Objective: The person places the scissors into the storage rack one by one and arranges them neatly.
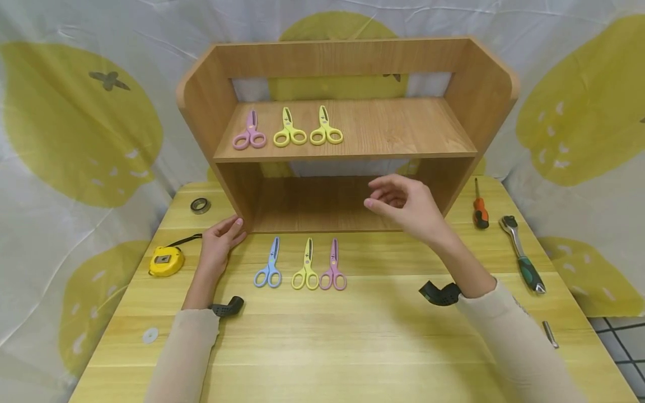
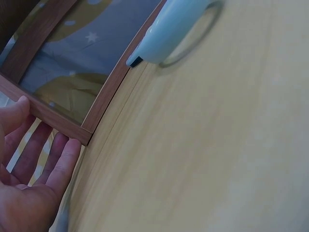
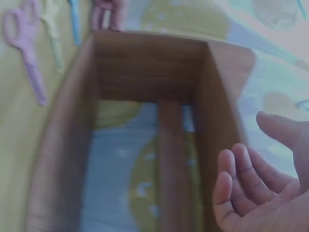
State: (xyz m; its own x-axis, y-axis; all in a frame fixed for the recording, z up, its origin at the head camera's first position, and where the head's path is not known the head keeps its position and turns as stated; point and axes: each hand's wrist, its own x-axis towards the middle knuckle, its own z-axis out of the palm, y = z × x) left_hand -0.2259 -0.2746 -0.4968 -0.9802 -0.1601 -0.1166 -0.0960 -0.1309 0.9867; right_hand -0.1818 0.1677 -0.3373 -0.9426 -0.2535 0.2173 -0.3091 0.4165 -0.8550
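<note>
A wooden two-tier shelf (image 1: 403, 129) stands at the back of the table. My left hand (image 1: 221, 240) touches its lower left corner; in the left wrist view the left hand's thumb and fingers (image 2: 63, 164) lie along the edge of the side panel. My right hand (image 1: 403, 204) hovers in front of the lower compartment with loosely curled fingers and nothing in them. On the upper board lie pink scissors (image 1: 250, 131) and two yellow pairs. Blue scissors (image 1: 269, 268), yellow scissors (image 1: 307, 268) and pink scissors (image 1: 333, 268) lie in a row on the table before the shelf.
Left of the shelf are a black ring (image 1: 200, 206), a yellow tape measure (image 1: 167, 261) and a white washer (image 1: 150, 335). On the right lie an orange screwdriver (image 1: 480, 210), a ratchet wrench (image 1: 521, 252) and a small metal piece (image 1: 550, 334). A lemon-print curtain (image 1: 85, 123) hangs behind.
</note>
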